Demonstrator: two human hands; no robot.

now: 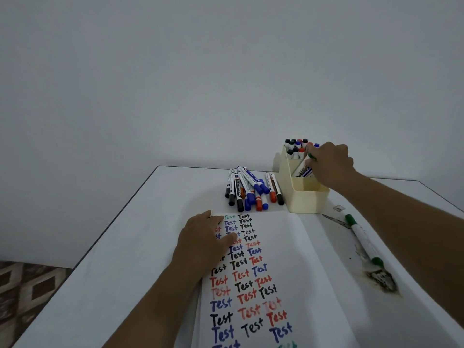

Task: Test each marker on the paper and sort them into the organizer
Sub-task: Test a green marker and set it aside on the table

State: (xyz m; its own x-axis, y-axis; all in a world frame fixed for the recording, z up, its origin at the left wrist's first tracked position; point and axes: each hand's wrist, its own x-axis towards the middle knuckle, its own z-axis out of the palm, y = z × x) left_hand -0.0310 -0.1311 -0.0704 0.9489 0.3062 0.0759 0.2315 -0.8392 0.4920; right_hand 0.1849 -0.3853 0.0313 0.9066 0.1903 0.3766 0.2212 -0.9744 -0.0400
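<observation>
A white paper [288, 259] covered in rows of "Test" in black, red, blue and green lies on the table. My left hand [203, 242] rests flat on its upper left part. My right hand [331, 164] reaches over the cream organizer [305, 199] and pinches a white marker with a green end [304, 168], which leans tilted inside the organizer's middle section. The back section holds several upright markers [296, 146] with black, red and blue caps. A pile of loose markers [251, 189] lies just left of the organizer.
A green-capped white marker [361, 237] lies alone on the table, right of the paper. Dark stains [381, 280] mark the table near it. The table's left edge [113, 222] runs diagonally, with patterned floor [27, 292] beyond. A plain wall stands behind.
</observation>
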